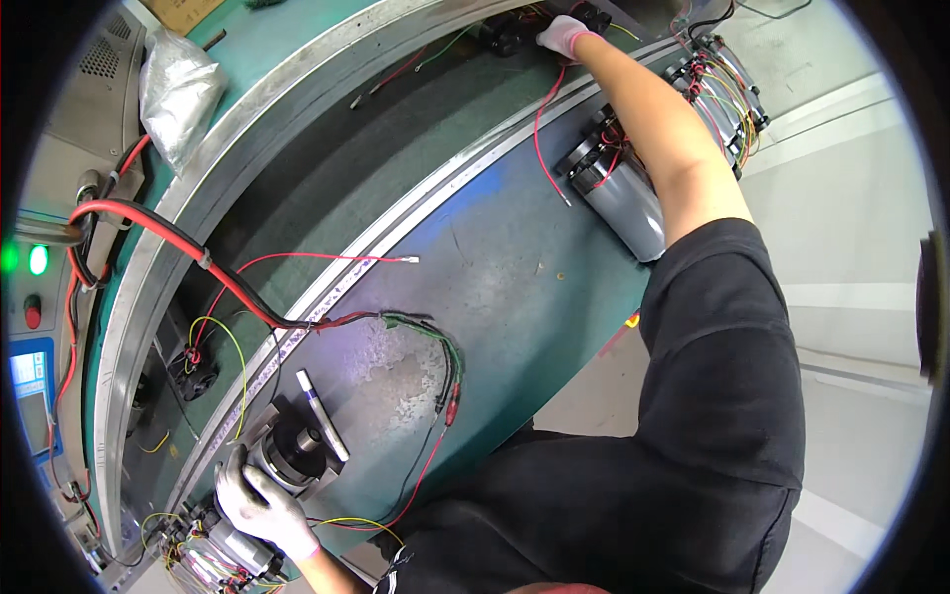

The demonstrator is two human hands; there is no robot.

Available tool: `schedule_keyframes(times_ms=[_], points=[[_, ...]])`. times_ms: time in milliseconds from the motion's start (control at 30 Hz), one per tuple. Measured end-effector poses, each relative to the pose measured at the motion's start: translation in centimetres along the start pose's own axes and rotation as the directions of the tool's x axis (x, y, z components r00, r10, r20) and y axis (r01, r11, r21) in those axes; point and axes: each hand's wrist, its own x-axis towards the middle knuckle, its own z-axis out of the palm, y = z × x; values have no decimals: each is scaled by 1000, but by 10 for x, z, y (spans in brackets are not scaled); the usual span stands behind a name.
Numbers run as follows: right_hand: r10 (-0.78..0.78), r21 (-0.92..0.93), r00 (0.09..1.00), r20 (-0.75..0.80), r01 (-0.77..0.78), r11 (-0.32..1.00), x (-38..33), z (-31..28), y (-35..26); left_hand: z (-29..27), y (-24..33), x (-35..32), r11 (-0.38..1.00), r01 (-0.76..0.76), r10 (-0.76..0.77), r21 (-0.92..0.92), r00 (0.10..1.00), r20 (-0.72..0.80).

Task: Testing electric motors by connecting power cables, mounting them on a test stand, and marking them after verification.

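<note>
Left hand: the gloved left hand (259, 507) sits at the lower left of the frame, fingers curled loosely over the grey metal fixture (293, 450); it rests on the fixture's near edge rather than clamping it.
Right hand: the gloved right hand (564, 36) is stretched to the top centre of the frame, fingers bent down onto a black part (510, 35) on the dark conveyor belt (396, 139); how firmly it grips cannot be told, as the fingertips are hidden.
Fixture: a round dark core sits in its middle, with a flat silver bar (322, 414) lying just beside it on the blue-green table (495, 257).
Wires: a thick red and black cable (148, 223) runs from the upper left down to a bundle of thin wires (435, 366) at centre; a thin red wire (327, 257) lies across the belt's edge.
Motors: grey cylindrical motors (623, 193) with coloured leads lie at the upper right, just beside the right forearm; another wired unit (213, 559) sits under the left hand, cut off by the lower edge.
Left edge: a control panel (35, 297) with a green lamp and a red button, partly cut off by the rim.
Upper left: a clear plastic bag (178, 89).
</note>
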Motion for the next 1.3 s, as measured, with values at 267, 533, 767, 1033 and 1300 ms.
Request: schedule_keyframes(times_ms=[267, 533, 767, 1033, 1300], points=[[-331, -563, 917, -221, 157, 812, 21, -26, 50, 16, -1, 1, 995, -46, 46, -90, 999, -5], [-657, -339, 704, -268, 570, 749, -69, -191, 65, 13, 0, -3, 999, 5, -6, -47, 1000, -22], [-609, -13, 639, -469, 685, 729, -17, -185, 93, 19, -5, -15, 999, 36, -36, -31, 999, -19], [-433, 474, 650, -624, 756, 452, 31, -139, 87, 18, 9, -18, 978, 179, -177, -104, 984, 24], [-256, 722, 691, -676, 691, -43, 85, -131, 115, -5, 50, 12, 995, 80, -80, -58, 997, 5]])
